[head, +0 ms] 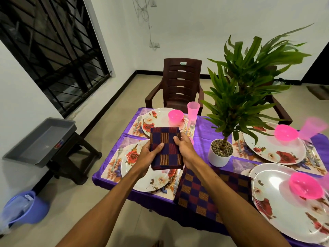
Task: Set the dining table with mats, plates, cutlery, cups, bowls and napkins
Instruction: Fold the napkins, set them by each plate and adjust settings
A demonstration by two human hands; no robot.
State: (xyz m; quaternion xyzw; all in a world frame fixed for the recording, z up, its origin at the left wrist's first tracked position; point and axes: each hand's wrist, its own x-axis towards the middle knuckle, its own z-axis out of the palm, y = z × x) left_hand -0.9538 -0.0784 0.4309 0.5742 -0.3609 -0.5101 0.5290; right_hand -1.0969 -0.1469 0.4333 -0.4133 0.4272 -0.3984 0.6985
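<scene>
A folded checked napkin (166, 148), purple, red and orange, is held flat above the near left plate (151, 177). My left hand (148, 154) grips its left edge and my right hand (185, 148) grips its right edge. More checked napkin cloth (210, 189) lies on the purple tablecloth (204, 129) between the two near plates. Floral plates sit on floral mats at several places, among them the far left plate (154, 120). Pink bowls (175, 116) rest on plates. A pink cup (193, 110) stands by the far left setting. Forks (117, 157) lie left of the plates.
A potted plant (220, 154) in a white pot stands mid-table with tall leaves. A brown plastic chair (179, 82) is at the far end. A grey tray (41, 141) sits on a dark stool at left. A purple bucket (25, 207) is on the floor.
</scene>
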